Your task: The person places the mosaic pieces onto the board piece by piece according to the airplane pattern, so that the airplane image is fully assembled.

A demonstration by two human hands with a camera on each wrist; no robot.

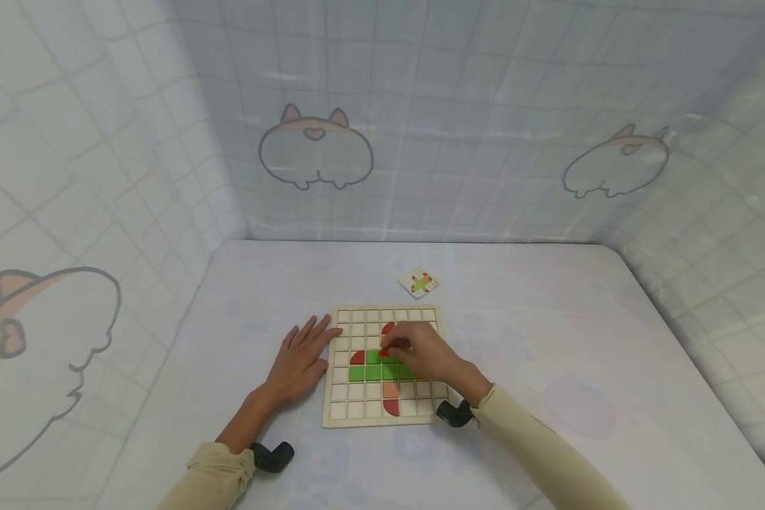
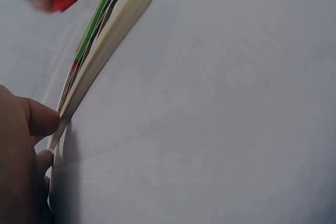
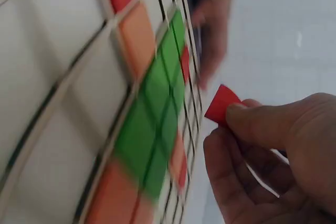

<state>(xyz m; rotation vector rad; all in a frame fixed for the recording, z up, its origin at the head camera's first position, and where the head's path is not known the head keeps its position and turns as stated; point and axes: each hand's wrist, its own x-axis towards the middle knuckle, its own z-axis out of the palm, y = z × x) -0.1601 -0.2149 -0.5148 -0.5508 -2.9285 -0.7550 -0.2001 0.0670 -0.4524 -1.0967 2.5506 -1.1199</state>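
Note:
Between thumb and fingertips my right hand (image 1: 423, 352) pinches a small red tile (image 3: 222, 103) with one curved side, held close over the middle of the wooden grid board (image 1: 327, 411). Green tiles (image 1: 372, 372) form a block on it, with red rounded tiles (image 1: 392, 407) and an orange tile (image 1: 391, 389) around them. Part of the pattern is covered by the right hand. My left hand (image 1: 299, 365) lies beside the board's left edge, its fingers extended. In the left wrist view, the left hand's fingers (image 2: 44, 119) are right at the board's side.
Beyond the board lies a small pattern card (image 1: 418, 283) with green, red and orange squares. Black wrist cameras (image 1: 273, 457) sit at both cuffs. White curtains (image 1: 421, 177) printed with lines and animal drawings enclose the table (image 1: 548, 319) at the back and sides.

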